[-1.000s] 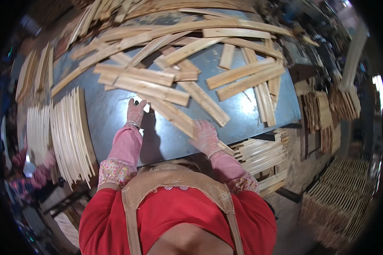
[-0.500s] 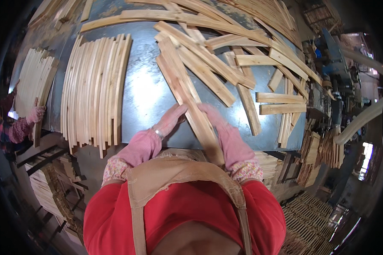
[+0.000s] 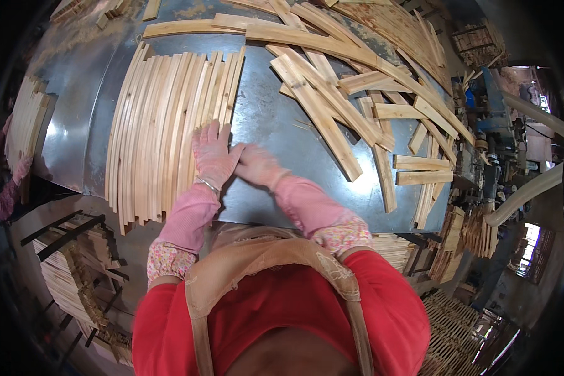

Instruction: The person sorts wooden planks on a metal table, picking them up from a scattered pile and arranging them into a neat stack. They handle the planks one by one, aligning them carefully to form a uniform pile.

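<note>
My left hand (image 3: 215, 155), in a pink glove, lies with fingers stretched out over the right-hand strips of a row of wooden strips (image 3: 153, 125). The strips stand side by side on the metal tabletop, their ends slightly uneven. My right hand (image 3: 260, 167), gloved too, is against the right side of the row, next to my left thumb. Its fingers reach leftward, and their tips are partly hidden by the left hand. Neither hand is gripping a strip.
A loose pile of wooden strips (image 3: 332, 94) crosses the right and far parts of the metal table (image 3: 257, 210). At the far left, another person's gloved hand (image 3: 24, 168) is at a second row of strips (image 3: 26, 122). Stacked wood (image 3: 75, 279) stands below the table.
My hands have moved left with the strips they held, which now stand at the row's right end. My left hand has opened flat over them. The view has shifted somewhat.
</note>
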The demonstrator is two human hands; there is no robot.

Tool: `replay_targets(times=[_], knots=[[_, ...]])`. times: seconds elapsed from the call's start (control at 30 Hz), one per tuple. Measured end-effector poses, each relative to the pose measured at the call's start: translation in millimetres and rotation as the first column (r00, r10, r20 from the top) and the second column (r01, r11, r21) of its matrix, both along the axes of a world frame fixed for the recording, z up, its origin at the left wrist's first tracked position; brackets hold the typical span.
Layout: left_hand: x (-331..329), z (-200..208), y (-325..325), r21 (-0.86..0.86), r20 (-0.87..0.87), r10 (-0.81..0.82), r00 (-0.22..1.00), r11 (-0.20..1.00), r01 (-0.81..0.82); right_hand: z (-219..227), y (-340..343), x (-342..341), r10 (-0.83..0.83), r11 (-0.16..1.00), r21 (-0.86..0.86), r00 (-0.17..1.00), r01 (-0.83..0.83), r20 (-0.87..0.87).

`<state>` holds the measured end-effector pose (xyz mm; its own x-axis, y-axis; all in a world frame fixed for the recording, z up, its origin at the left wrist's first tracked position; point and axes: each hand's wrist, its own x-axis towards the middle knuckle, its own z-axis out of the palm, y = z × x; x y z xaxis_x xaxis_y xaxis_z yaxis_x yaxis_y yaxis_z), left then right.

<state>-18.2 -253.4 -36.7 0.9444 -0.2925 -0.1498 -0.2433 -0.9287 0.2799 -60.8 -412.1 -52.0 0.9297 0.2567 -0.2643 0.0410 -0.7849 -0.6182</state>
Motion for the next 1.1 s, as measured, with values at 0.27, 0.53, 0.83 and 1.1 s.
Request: replay_targets(times=[0.27,0.53,0.83,1.1], knots=[[-4,2,17,0.098,-0.001,-0.101,0.995,0.990,0.101,-12,-202,-22,-0.515,0.681,-0.452,0.816,0.576,0.265],[72,-24,173,0.007,0.327,0.477,0.816,0.862,-0.507,4,-22,24,-0.163,0.984,-0.135,0.906,0.119,-0.391],[105,2,316,0.000,-0.139,0.702,0.698,0.705,-0.709,-23,68,93,-0.153,0.988,-0.051,0.893,0.145,-0.423],[167,-2,501,0.013,-0.040,0.685,0.727,0.728,-0.685,21,249,149,-0.079,0.993,0.031,0.819,0.117,-0.569]])
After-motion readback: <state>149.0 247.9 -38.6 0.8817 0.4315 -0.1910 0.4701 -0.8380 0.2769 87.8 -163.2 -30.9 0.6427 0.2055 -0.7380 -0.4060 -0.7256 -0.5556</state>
